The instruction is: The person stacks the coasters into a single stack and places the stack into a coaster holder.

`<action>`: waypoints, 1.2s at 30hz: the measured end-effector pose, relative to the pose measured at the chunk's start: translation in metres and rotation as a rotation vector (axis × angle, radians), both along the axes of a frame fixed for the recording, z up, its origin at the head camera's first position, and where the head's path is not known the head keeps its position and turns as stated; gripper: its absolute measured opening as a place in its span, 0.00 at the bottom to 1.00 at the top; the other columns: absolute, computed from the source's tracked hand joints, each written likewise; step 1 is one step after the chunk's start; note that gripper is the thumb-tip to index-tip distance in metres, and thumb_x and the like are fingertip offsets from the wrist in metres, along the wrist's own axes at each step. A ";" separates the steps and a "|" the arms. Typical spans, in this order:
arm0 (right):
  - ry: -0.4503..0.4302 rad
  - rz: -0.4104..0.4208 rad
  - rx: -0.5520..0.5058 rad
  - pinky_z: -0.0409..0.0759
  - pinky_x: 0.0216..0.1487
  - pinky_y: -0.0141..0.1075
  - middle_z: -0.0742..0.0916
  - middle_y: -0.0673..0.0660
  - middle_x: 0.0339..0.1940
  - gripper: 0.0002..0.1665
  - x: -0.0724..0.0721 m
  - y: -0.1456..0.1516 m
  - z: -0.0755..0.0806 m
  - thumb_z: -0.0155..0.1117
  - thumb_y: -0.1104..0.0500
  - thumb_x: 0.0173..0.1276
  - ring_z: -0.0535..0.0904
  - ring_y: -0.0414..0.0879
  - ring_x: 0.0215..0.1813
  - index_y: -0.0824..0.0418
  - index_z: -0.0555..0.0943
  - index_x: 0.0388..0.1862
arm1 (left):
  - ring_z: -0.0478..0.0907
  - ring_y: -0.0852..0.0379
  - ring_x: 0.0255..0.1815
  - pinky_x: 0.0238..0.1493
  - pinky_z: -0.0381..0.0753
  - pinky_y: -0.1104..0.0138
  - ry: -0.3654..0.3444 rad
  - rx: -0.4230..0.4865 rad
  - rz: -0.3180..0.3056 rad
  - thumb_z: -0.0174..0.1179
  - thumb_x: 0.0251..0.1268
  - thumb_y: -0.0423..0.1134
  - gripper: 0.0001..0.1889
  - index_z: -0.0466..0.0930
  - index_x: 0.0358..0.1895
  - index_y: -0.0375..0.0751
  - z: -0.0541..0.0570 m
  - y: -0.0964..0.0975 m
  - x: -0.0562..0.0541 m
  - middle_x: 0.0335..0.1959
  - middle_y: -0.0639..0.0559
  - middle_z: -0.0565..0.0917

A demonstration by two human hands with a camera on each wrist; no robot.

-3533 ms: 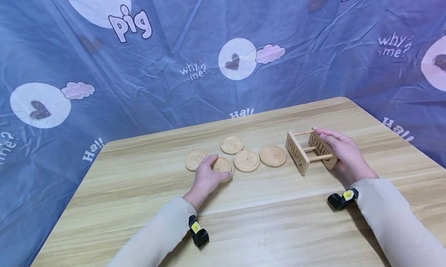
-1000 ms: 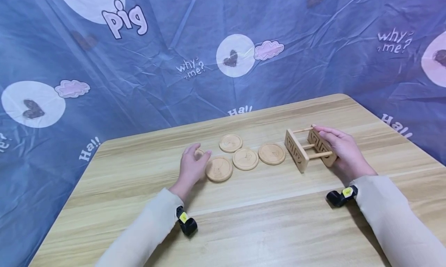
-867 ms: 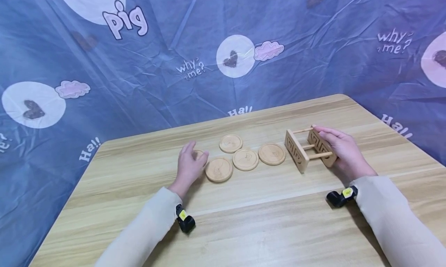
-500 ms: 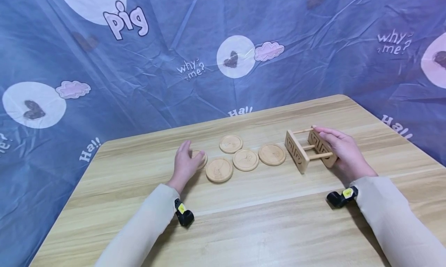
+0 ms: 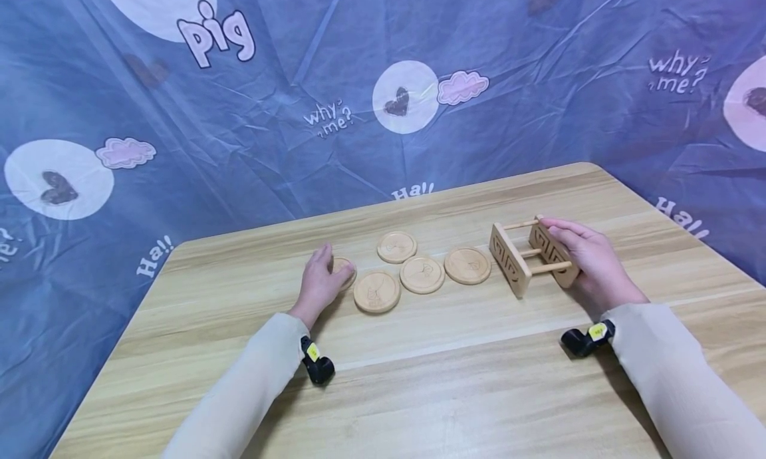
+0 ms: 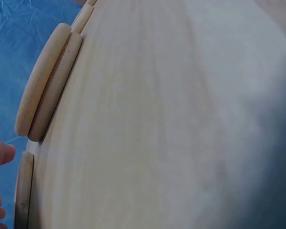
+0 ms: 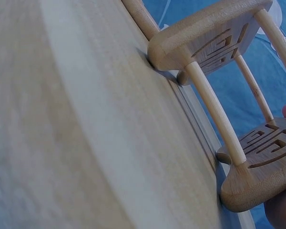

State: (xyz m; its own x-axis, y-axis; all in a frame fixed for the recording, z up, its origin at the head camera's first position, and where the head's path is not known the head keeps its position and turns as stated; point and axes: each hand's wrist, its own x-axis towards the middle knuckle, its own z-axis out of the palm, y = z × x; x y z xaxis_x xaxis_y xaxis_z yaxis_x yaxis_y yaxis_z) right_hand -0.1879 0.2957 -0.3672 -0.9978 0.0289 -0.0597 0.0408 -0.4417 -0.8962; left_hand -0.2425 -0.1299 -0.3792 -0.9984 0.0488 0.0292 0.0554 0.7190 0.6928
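My left hand (image 5: 318, 283) is over the leftmost round wooden coaster (image 5: 342, 273), its fingers at the far side and thumb at the right edge. In the left wrist view, the thumb (image 6: 4, 153) looks just clear of that coaster's rim (image 6: 24, 188). Part of the coaster is hidden by the hand. My right hand (image 5: 592, 266) holds the right end panel of a wooden coaster rack (image 5: 509, 261). Two pierced panels joined by dowels form this rack; it stands on the table, also seen in the right wrist view.
Beside the left hand lies a thicker coaster (image 5: 376, 293), which looks like two stacked in the left wrist view. More coasters sit at the back (image 5: 396, 247), in the middle (image 5: 422, 275) and near the rack (image 5: 467, 265). A printed blue cloth (image 5: 269, 166) hangs behind the wooden table (image 5: 419, 392).
My left hand has left the nearer coaster and moved left to the leftmost one; its fingers and thumb have lowered around it. The right hand and rack have stayed put.
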 end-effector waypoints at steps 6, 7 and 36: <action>-0.001 0.004 -0.026 0.82 0.44 0.34 0.85 0.44 0.47 0.16 0.000 0.000 0.000 0.62 0.60 0.64 0.81 0.42 0.44 0.54 0.82 0.51 | 0.46 0.42 0.73 0.73 0.45 0.54 -0.005 -0.054 -0.019 0.58 0.61 0.49 0.41 0.51 0.70 0.29 -0.001 0.001 0.000 0.73 0.39 0.53; -0.005 0.002 -0.023 0.82 0.44 0.34 0.85 0.44 0.47 0.16 -0.001 0.000 0.000 0.62 0.60 0.64 0.81 0.41 0.44 0.53 0.82 0.51 | 0.46 0.42 0.73 0.73 0.46 0.55 -0.002 -0.062 -0.021 0.58 0.61 0.49 0.40 0.51 0.69 0.29 -0.002 0.001 0.000 0.72 0.38 0.53; 0.007 0.010 0.017 0.82 0.42 0.31 0.85 0.42 0.45 0.15 -0.002 0.002 -0.001 0.63 0.59 0.63 0.81 0.39 0.43 0.52 0.83 0.49 | 0.45 0.42 0.74 0.72 0.48 0.54 -0.069 -0.069 -0.036 0.62 0.55 0.50 0.43 0.54 0.70 0.32 -0.003 -0.001 -0.005 0.72 0.39 0.55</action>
